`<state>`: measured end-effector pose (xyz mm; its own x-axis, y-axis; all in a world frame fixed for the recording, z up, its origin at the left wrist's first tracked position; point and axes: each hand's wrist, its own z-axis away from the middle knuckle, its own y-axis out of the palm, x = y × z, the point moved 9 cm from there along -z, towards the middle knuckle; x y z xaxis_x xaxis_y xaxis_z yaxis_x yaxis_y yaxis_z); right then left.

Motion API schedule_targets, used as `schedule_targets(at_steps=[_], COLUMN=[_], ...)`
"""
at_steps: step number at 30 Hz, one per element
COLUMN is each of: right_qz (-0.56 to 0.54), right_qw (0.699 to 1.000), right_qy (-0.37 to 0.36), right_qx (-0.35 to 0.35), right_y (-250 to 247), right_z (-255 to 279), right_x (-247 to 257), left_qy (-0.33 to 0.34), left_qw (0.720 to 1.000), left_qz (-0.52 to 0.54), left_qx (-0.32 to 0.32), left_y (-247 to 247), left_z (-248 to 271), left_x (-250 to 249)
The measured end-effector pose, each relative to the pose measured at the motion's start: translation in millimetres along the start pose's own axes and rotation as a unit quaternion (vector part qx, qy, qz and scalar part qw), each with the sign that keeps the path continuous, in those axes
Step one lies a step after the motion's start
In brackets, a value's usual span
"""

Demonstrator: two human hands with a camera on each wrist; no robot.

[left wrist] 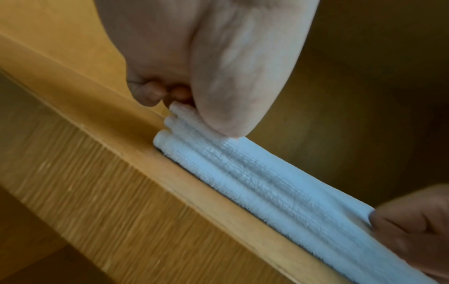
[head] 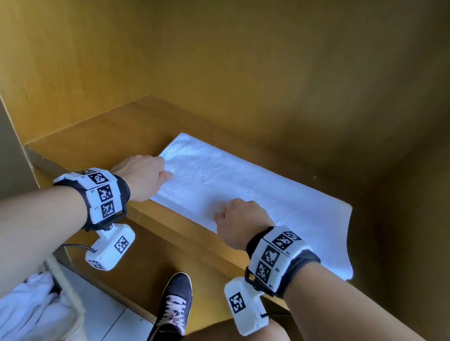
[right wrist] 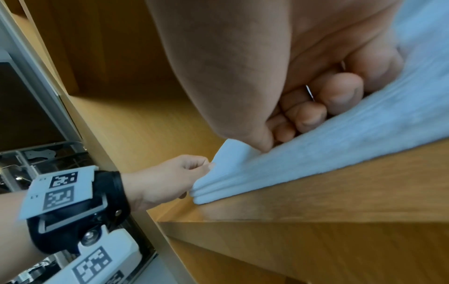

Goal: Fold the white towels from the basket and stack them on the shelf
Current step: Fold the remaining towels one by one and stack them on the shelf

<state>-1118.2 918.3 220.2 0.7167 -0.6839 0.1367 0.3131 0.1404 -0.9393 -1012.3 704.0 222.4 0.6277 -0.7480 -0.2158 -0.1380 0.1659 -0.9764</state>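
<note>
towel, white terry, folded in several layers, lies along the front edge of the shelf; its right end droops over the edge. left hand pinches the towel's left end, thumb on top and fingers curled beneath the stacked layers. right hand is curled on the near edge further along, thumb and fingers closed on the cloth. judged soft, light and limp: the layers will likely slide apart or sag unless held at the corners or thick folded edges, with both hands well apart. basket, lower left, holds more white cloth; how many towels it contains cannot be told. fingertips of both hands are hidden in the head view, and the wrist views are blurred. the towel's exact layer count is unclear.
</note>
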Motion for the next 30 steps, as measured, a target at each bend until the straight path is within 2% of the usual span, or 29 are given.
schedule_targets(at_steps=[12, 15, 18, 21, 25, 30], right_qz=[0.026, 0.013, 0.055, 0.077, 0.072, 0.049], right_qw=[0.993, 0.986, 0.982, 0.987, 0.995, 0.997], right_qy=[0.116, 0.161, 0.169, 0.137, 0.055, -0.001], right_qx=[0.004, 0.041, 0.069, 0.018, -0.032, -0.056], right_y=[7, 5, -6, -32, -66, -90], right_z=[44, 59, 61, 41, 1, -53], right_x=[-132, -164, -177, -162, -104, -34], left_qy=[-0.009, -0.013, -0.004, 0.002, 0.0, 0.013], left_qw=[0.999, 0.998, 0.996, 0.996, 0.986, 0.987], left_qz=[0.001, -0.007, 0.017, 0.084, 0.163, 0.157], left_qx=[0.041, 0.064, 0.084, 0.04, -0.03, 0.015], left_y=[-3, -6, -11, -30, -54, -51], left_z=[-2, -4, -10, -20, -37, -59], left_x=[-1, -5, -10, -11, -13, -25])
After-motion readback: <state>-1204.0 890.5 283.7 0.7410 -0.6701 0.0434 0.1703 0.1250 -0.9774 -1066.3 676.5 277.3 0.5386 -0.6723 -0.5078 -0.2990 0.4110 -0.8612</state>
